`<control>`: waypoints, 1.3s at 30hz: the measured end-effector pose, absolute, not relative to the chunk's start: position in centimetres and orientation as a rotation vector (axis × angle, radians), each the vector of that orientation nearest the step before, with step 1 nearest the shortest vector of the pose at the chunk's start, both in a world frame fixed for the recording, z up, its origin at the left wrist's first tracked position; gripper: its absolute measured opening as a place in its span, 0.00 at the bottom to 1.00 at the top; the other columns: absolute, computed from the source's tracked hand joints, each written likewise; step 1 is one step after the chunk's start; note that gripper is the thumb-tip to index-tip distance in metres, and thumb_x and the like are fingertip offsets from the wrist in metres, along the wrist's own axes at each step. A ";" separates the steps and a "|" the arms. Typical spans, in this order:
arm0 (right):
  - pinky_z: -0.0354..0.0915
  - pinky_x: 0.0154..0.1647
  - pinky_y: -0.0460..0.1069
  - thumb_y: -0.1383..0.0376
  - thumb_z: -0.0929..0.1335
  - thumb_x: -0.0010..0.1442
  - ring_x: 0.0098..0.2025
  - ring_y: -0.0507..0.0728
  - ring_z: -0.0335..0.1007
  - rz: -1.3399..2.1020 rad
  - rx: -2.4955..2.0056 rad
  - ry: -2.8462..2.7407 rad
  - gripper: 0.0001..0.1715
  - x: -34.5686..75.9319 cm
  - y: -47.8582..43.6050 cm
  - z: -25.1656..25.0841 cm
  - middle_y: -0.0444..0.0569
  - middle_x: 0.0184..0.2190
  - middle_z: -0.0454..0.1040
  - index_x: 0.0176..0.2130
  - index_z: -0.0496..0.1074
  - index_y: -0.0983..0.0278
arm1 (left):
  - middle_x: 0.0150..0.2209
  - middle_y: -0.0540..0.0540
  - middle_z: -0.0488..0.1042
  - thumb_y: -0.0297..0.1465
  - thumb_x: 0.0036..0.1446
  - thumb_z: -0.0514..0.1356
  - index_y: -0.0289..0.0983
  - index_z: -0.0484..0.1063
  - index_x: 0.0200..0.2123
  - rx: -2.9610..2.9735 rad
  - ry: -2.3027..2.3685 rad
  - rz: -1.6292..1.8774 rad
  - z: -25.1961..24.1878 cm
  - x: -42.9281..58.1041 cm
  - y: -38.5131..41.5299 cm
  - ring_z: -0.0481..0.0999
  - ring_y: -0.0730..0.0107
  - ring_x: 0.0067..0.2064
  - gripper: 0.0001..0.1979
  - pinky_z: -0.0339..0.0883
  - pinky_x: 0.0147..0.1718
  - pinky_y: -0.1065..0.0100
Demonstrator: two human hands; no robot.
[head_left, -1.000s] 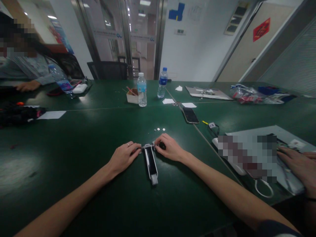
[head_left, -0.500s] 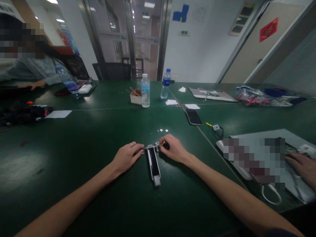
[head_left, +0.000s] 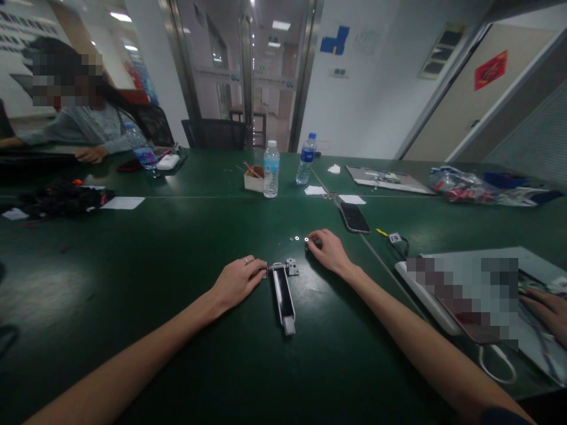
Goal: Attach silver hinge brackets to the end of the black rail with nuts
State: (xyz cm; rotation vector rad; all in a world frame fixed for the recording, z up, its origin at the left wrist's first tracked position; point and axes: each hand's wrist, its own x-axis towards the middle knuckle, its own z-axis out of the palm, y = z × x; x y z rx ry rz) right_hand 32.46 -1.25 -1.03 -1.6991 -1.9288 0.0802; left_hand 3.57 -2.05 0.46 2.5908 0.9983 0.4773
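Note:
A toggle-clamp-like metal piece [head_left: 283,292] lies on the green table, with a long white-edged handle, a black middle and a pale grey tip pointing toward me. At its far end sits a crossbar with a silver bracket [head_left: 293,267] on the right. My left hand [head_left: 237,283] is closed on the crossbar's left end. Beyond the bracket, my right hand [head_left: 328,251] has its fingers curled together, fingertips beside the rightmost small washer [head_left: 306,239]. Something dark shows under those fingers; I cannot make out what. Another washer [head_left: 297,238] and a smaller ring [head_left: 291,239] lie to its left.
Behind are a phone [head_left: 354,218], two water bottles [head_left: 271,171] and a small box [head_left: 254,180]. On the right, another person's hand [head_left: 547,310] rests by a grey board [head_left: 478,254]. A person sits far left, near a dark heap [head_left: 66,198].
My right hand has left the bracket's right side and moved away from me to the washers, baring the bracket. My left hand stays on the crossbar. The view has shifted slightly.

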 end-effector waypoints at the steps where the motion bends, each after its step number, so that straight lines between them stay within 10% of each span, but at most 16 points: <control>1: 0.63 0.41 0.50 0.65 0.65 0.60 0.37 0.56 0.68 0.084 -1.743 -1.960 0.10 32.7 -0.8 -0.8 0.51 0.35 0.73 0.40 0.74 0.66 | 0.39 0.45 0.71 0.32 0.66 0.51 0.36 0.71 0.46 2.586 0.998 0.475 0.5 3.6 -2.1 0.72 0.67 0.37 0.12 0.69 0.36 0.66; 39: 0.60 0.31 0.47 0.66 0.67 0.62 0.30 0.51 0.67 0.707 -1.470 -2.135 0.06 28.2 -5.4 2.4 0.45 0.31 0.75 0.39 0.74 0.65 | 0.40 0.46 0.70 0.32 0.67 0.51 0.36 0.70 0.47 2.566 0.981 0.468 -0.1 3.4 -2.0 0.71 0.68 0.37 0.12 0.67 0.36 0.66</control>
